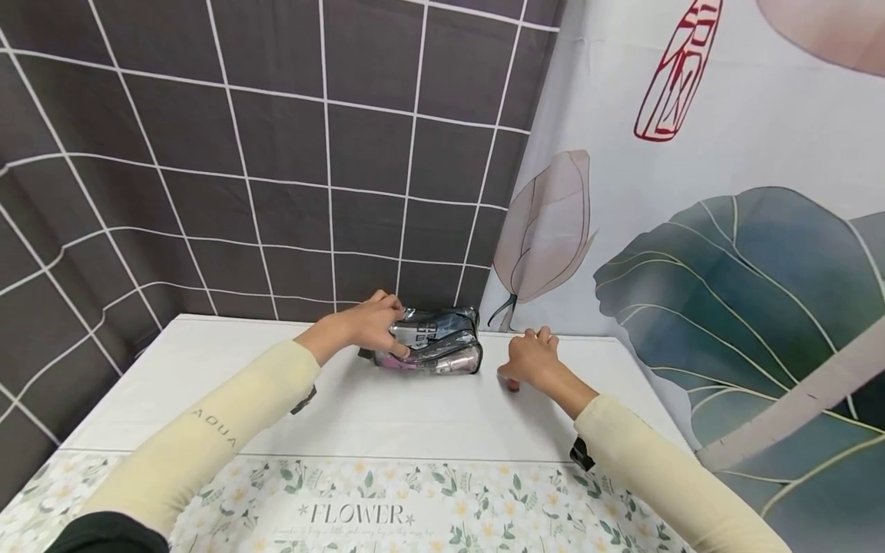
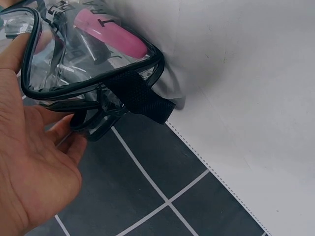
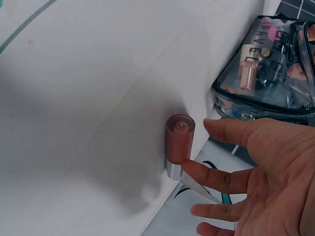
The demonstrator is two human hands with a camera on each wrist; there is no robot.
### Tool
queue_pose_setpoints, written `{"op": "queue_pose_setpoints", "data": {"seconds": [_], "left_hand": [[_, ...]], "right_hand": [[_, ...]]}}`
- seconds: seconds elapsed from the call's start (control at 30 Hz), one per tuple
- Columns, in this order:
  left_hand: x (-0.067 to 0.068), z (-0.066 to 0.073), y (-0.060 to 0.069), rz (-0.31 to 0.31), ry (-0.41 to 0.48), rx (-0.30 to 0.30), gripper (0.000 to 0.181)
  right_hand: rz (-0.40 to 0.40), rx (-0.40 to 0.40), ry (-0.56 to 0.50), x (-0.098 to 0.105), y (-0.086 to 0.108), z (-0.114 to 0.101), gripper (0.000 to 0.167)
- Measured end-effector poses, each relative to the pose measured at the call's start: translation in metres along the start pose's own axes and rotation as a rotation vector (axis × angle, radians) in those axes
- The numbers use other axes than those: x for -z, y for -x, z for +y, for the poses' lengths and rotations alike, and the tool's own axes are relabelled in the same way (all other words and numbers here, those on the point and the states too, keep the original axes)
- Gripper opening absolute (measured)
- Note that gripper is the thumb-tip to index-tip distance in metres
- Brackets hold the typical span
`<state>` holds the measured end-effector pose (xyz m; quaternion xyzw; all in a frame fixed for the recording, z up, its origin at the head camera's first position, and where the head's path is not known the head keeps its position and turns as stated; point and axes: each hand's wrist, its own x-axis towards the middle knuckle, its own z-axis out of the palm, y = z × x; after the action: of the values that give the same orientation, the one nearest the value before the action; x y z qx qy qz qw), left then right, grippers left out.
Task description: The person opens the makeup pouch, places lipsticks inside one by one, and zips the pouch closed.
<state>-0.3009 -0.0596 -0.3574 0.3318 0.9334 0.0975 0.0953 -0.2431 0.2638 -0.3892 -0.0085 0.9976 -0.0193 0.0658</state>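
A clear cosmetic bag with black trim (image 1: 442, 338) stands at the far edge of the white table, with cosmetics visible through its plastic. My left hand (image 1: 373, 322) grips the bag's left end, thumb on one side and fingers on the other. Inside, a pink tube (image 2: 113, 34) shows in the left wrist view. To the right of the bag, a small lip gloss tube (image 3: 180, 142) with a reddish body and silver end is on the table. My right hand (image 1: 532, 359) is beside it with fingers spread; the index fingertip appears to touch the tube, the thumb is apart from it.
The white table surface (image 1: 387, 430) meets a floral cloth printed FLOWER (image 1: 359, 513) at the near side. Behind it hangs a dark curtain with white grid lines (image 1: 276, 153). A leaf-printed cloth (image 1: 747, 253) hangs on the right.
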Motion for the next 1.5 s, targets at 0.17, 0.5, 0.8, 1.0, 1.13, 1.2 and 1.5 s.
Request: {"op": "queue_pose_setpoints", "data": {"seconds": [0.17, 0.5, 0.8, 1.0, 1.13, 1.2, 1.5], "left_hand": [[-0.003, 0.001, -0.002, -0.014, -0.007, -0.007, 0.095], [0.000, -0.002, -0.001, -0.019, 0.002, -0.005, 0.094], [-0.004, -0.003, 0.001, -0.019, 0.009, 0.002, 0.095], [-0.003, -0.004, 0.000, -0.005, 0.013, 0.000, 0.095], [0.000, -0.003, -0.001, -0.008, 0.009, -0.007, 0.094], [0.000, -0.003, -0.002, -0.005, 0.013, -0.008, 0.095], [-0.002, -0.005, -0.004, -0.010, 0.040, -0.003, 0.096]], "right_hand": [[-0.014, -0.029, -0.010, 0.000, 0.003, 0.002, 0.026], [-0.003, -0.021, -0.022, -0.006, 0.002, 0.006, 0.022], [-0.011, -0.015, -0.036, -0.010, 0.003, 0.007, 0.020], [0.003, -0.003, -0.024, -0.008, 0.004, 0.009, 0.021], [0.005, 0.015, -0.009, -0.008, 0.003, 0.012, 0.022], [0.012, 0.022, -0.010, -0.009, 0.002, 0.014, 0.022], [0.051, 0.070, -0.023, -0.007, 0.004, 0.022, 0.016]]}}
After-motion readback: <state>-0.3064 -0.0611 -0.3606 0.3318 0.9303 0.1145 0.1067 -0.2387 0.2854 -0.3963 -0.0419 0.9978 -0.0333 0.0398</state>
